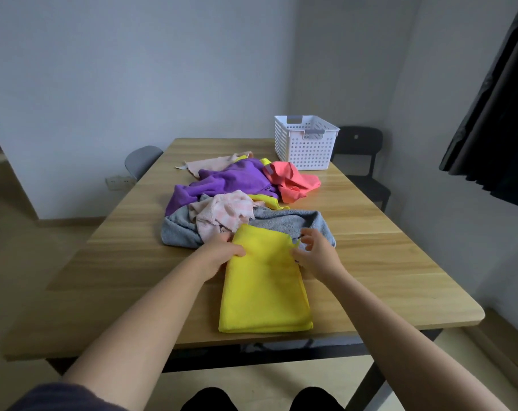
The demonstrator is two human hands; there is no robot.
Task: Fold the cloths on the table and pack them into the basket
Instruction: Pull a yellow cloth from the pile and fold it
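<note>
Pinching the left edge of the folded yellow microfibre cloth near its far corner: left grip, thumb on top, fingers curled under and mostly hidden. Right grip sits at the cloth's far right corner, fingers spread and loosely bent over the towel behind, thumb tip at the cloth edge; no clear pinch visible. Yellow cloth lies flat as a rectangle on the light wooden surface, near edge close to the person, far edge overlapping the grey terry towel. Unfolded pile behind it, mid-surface: pale pink checked cloth on top of the grey towel, purple cloth further back, coral cloth to its right, peach cloth at the far left, a strip of a second yellow cloth poking out. White perforated plastic basket stands upright at the far right corner, just beyond the coral cloth; no cloth shows above its rim. Grey chair at the left side, black chair at the right, dark curtain far right.
</note>
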